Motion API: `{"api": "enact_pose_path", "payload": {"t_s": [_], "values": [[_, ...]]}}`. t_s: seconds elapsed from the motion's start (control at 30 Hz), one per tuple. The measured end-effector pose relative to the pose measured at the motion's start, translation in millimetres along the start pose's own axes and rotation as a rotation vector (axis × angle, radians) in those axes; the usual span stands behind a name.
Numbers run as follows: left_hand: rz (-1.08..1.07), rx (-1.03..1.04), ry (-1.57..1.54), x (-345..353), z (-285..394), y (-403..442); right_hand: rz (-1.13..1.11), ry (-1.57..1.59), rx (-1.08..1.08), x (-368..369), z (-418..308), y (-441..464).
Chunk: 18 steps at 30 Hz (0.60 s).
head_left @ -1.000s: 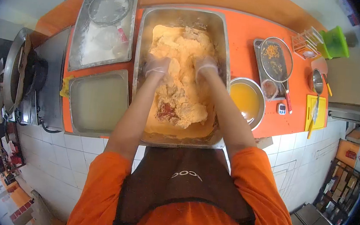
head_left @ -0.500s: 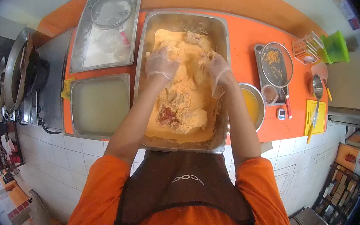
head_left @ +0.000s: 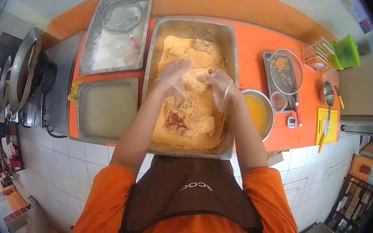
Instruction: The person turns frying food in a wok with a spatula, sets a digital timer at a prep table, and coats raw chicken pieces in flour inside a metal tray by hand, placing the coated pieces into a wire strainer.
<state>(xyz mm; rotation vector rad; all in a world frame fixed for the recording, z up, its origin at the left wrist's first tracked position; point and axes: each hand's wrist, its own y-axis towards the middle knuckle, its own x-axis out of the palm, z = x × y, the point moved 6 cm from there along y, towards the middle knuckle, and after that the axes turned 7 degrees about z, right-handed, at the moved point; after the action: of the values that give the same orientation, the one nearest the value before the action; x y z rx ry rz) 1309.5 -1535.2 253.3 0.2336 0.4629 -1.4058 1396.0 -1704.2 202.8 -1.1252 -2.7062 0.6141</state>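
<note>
A deep metal tray [head_left: 232, 121] holds orange-tinted flour [head_left: 173, 47] in front of me. Both hands wear clear plastic gloves. Between them lies a flour-coated chicken piece [head_left: 196, 79]. My left hand [head_left: 175, 75] is closed against its left side, and my right hand [head_left: 220, 84] grips its right edge with bent fingers. Nearer to me, more coated chicken pieces [head_left: 197, 123] rest in the flour, one with a bare reddish patch. Another coated chicken piece [head_left: 203, 44] sits toward the far end.
At left stand a tray of white flour [head_left: 106, 53] with a sieve [head_left: 122, 15], and a tray of cloudy liquid [head_left: 105, 108]. On the right are a bowl of yellow liquid [head_left: 257, 115], a strainer [head_left: 285, 72], a timer [head_left: 291, 122] and a yellow board [head_left: 326, 124].
My hands have moved closer together and slightly toward me, from the tray's sides to its middle. A coated chicken piece is now held between them.
</note>
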Motion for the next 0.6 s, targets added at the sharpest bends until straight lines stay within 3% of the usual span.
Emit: {"api": "enact_pose_path", "payload": {"t_s": [0.03,0.1,0.17,0.27,0.37,0.47,0.57,0.6], "values": [[0.165,-0.25,-0.247,8.5,-9.9,0.2,0.046,0.031,-0.031,2.3,-2.9,-6.2],[0.267,-0.484,-0.506,20.4,-19.1,-12.3,0.123,0.034,-0.045,5.2,-8.3,-14.3],[0.141,-0.457,-0.518,29.9,-9.2,-26.4,0.188,-0.016,-0.009,8.4,-12.2,-17.0],[0.084,-0.231,-0.35,39.2,-42.8,-16.3,0.195,-0.249,-0.232,14.6,-50.8,-33.1],[0.105,-0.142,-0.23,28.1,-1.0,-29.1,0.108,-0.458,-0.072,10.0,-57.1,-49.0],[0.023,-0.312,0.0,18.2,34.9,-39.1,0.157,-0.425,-0.191,13.6,-49.8,-41.6],[0.118,-0.072,-0.114,31.9,0.3,-31.2,0.225,-0.306,-0.211,20.3,-60.7,-53.4],[0.159,-0.042,-0.027,33.1,-6.9,-28.3,0.319,-0.316,-0.249,20.6,-58.7,-49.0]]}}
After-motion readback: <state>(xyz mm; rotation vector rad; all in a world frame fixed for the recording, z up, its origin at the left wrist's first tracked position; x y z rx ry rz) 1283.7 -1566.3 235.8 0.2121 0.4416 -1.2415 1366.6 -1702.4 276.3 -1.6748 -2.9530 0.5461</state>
